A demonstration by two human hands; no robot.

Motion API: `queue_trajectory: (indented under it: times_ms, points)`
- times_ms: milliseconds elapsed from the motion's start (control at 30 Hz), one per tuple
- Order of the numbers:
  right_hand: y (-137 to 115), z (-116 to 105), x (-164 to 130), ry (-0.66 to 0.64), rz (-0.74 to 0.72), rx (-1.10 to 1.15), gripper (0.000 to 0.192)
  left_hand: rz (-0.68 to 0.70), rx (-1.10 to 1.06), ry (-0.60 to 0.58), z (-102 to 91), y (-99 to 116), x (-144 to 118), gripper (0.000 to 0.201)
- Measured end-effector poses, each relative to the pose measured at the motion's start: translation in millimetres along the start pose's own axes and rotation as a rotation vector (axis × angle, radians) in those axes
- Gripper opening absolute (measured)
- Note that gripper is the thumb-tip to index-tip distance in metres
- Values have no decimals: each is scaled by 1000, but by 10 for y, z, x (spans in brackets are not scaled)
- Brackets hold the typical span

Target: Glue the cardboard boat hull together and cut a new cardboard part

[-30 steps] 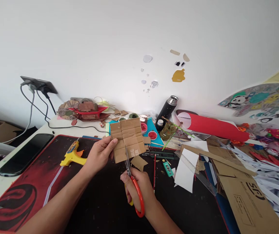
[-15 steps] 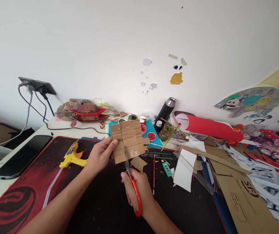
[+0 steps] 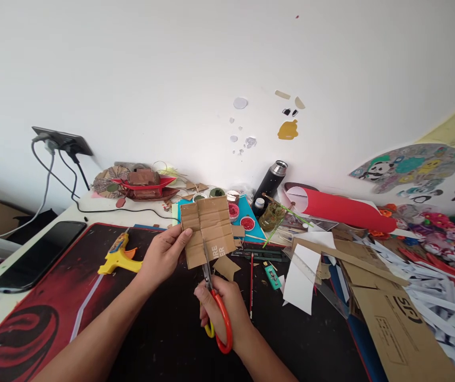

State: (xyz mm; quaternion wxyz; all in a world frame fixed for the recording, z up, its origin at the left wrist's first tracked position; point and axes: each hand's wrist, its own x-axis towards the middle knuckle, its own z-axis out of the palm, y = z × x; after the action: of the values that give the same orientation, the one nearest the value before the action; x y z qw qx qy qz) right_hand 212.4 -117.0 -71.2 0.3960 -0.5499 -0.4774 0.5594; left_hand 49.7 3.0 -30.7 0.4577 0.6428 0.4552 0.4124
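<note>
My left hand (image 3: 168, 248) pinches the left edge of a brown piece of cardboard (image 3: 215, 225), thumb on the near face. The cardboard is held up off the mat, with a crease and pale printed letters on it. In my right hand (image 3: 227, 305) is a pair of scissors (image 3: 223, 323) with one red and one yellow handle loop. Its blades point up and overlap the cardboard's lower edge, along a slit line. A small cardboard scrap (image 3: 227, 268) lies just behind the blades. The left hand's other fingers are hidden behind the cardboard.
A yellow glue gun (image 3: 119, 255) and a phone (image 3: 38, 256) lie to the left. Behind are a model boat (image 3: 143, 183), paint pots (image 3: 247, 223) and a black flask (image 3: 270, 180). Right of the scissors are a pencil (image 3: 251, 286), white paper (image 3: 301, 278) and a cardboard box (image 3: 402, 329).
The scissors' handles have spread, so the yellow loop shows more below my right hand. The cardboard and my left hand stay nearly in place.
</note>
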Motion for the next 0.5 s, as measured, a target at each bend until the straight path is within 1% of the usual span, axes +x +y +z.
queue_trajectory:
  times_ms: [100,233,367,500]
  points:
    - [-44,-24,-4,-6,-29,-25,61,8,8,-5,-12,-12,-12,45]
    - [-99,-79,-9,-37,16,16,68,22,39,22,-21,-7,-32,45]
    - [-85,-113,-9,-77,-17,-9,67,28,91,27,-13,48,-57,43]
    - [-79,-94,-3,-53,4,6,66,60,115,15,-6,107,-72,40]
